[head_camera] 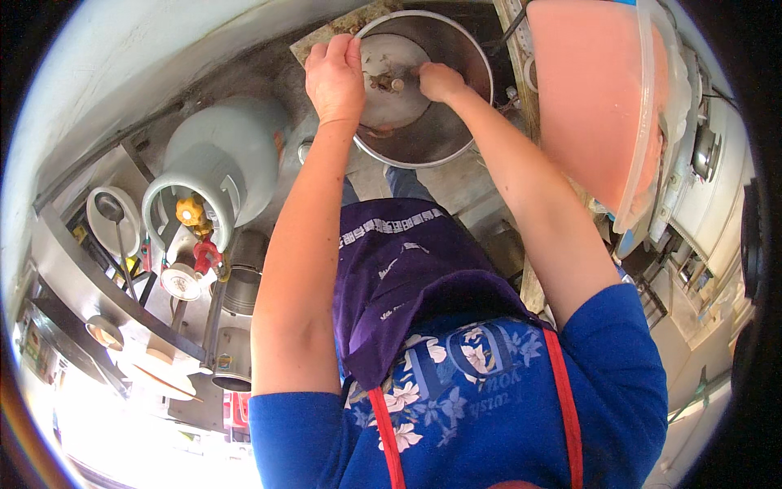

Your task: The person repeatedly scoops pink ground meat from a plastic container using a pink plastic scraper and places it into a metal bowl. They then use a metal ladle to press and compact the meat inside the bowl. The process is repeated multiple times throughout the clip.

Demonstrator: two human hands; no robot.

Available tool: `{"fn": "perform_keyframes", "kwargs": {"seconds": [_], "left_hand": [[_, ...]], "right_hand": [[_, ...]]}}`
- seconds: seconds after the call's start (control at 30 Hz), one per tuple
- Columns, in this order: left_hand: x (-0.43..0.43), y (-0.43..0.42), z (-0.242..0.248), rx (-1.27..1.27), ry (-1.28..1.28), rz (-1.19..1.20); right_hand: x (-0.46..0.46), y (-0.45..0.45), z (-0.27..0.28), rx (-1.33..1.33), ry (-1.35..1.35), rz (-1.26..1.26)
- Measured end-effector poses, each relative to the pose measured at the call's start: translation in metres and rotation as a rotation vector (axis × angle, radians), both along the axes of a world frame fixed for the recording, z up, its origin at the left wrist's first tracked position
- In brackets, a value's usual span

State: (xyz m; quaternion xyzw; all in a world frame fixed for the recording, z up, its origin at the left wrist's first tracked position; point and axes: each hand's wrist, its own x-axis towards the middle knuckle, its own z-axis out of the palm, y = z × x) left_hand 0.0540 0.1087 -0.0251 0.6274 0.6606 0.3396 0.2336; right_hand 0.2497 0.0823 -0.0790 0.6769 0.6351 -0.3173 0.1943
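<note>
A large, deep stainless-steel pot (pixel 482 58) stands on the floor before me. My left hand (pixel 336 76) is at its left rim, with its fingers curled over the edge. My right hand (pixel 441 82) is inside the pot, closed into a loose fist; whether it holds something is hidden. In the pot lies a pale round surface (pixel 397 113), either a lid, a disc or liquid; I cannot tell which. Brown scraps (pixel 382 80) and a small round knob-like piece (pixel 398 85) show on it, beside my right hand. A purple apron (pixel 391 257) covers my front.
A grey gas cylinder (pixel 226 140) with a yellow valve knob (pixel 190 211) stands left of the pot. Further left, a ladle (pixel 110 208) rests in a white bowl (pixel 125 235). A big translucent tub of orange-pink contents (pixel 586 91) is close on the right, beside a wooden edge (pixel 519 61).
</note>
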Motion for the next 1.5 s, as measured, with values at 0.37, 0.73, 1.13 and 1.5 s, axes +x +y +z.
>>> {"fn": "perform_keyframes", "kwargs": {"seconds": [0.37, 0.73, 1.13, 1.5], "left_hand": [[0.000, -0.001, 0.003, 0.000, -0.007, -0.006], [0.000, -0.001, 0.002, -0.027, 0.010, -0.008], [-0.001, 0.000, 0.001, -0.025, -0.020, -0.013], [-0.001, 0.001, -0.003, 0.017, 0.002, -0.014]], "right_hand": [[-0.079, -0.029, 0.036, -0.253, -0.170, -0.068], [-0.085, -0.040, 0.028, -0.229, -0.153, -0.061], [-0.028, 0.009, 0.020, -0.160, -0.158, 0.161], [-0.009, 0.011, -0.037, -0.291, 0.287, 0.044]]}}
